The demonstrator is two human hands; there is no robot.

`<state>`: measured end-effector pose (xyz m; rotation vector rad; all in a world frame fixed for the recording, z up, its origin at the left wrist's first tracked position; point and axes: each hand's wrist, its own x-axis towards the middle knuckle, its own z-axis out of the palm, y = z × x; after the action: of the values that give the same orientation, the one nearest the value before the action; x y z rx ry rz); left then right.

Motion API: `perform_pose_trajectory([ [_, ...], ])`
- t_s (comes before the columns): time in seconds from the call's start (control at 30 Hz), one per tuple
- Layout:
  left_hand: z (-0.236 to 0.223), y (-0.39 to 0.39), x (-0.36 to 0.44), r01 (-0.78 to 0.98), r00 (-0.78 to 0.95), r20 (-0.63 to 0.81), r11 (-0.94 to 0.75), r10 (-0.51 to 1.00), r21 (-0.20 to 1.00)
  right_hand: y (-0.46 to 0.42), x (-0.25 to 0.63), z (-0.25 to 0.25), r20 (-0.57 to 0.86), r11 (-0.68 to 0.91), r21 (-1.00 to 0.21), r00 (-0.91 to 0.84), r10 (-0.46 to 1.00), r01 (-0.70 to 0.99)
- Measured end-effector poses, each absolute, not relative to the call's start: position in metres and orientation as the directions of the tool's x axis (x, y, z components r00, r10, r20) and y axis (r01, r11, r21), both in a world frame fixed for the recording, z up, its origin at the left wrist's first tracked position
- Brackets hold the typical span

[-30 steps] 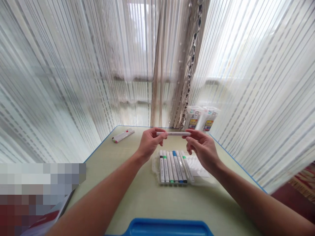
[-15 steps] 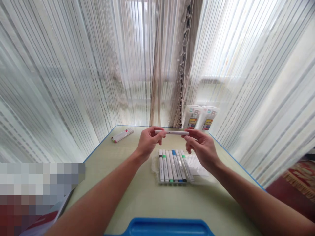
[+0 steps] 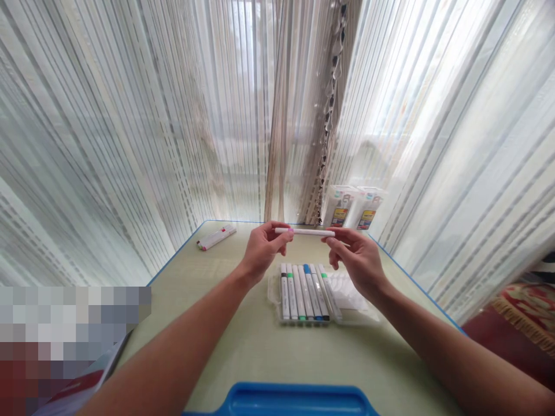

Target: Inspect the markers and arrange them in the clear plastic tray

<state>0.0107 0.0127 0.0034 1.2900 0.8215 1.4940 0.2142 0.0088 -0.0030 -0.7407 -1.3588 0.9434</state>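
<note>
A white marker with a pink band is held level above the table, gripped at both ends. My left hand pinches its left end beside the pink band. The right end sits between the thumb and fingers of my right hand. Below the hands, a clear plastic case lies open on the table, holding several white markers side by side, with black, green and blue bands. A few more white markers, with pink and dark ends, lie together at the table's far left.
Two clear boxes with yellow labels stand at the back right of the pale green table. The table has a blue edge, with a blue molded tray at the front. String curtains hang behind it.
The marker has turned about its length, so its pink band now shows by my left thumb. Both hands keep their grip and have barely moved.
</note>
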Motion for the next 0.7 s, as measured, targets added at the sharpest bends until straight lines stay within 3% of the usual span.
perform_pose_trajectory([
  [0.33, 0.0026, 0.0119, 0.0104, -0.229, 0.048, 0.342, -0.323, 0.939, 0.918, 0.0102, 0.2158, -0.002, 0.466, 0.463, -0.88, -0.006, 0.885, -0.102],
  [0.7, 0.0042, 0.0112, 0.0071, -0.292, 0.078, 0.326, -0.291, 0.942, 0.911, 0.0145, 0.2195, -0.0026, 0.407, 0.403, -0.895, 0.019, 0.913, -0.189],
])
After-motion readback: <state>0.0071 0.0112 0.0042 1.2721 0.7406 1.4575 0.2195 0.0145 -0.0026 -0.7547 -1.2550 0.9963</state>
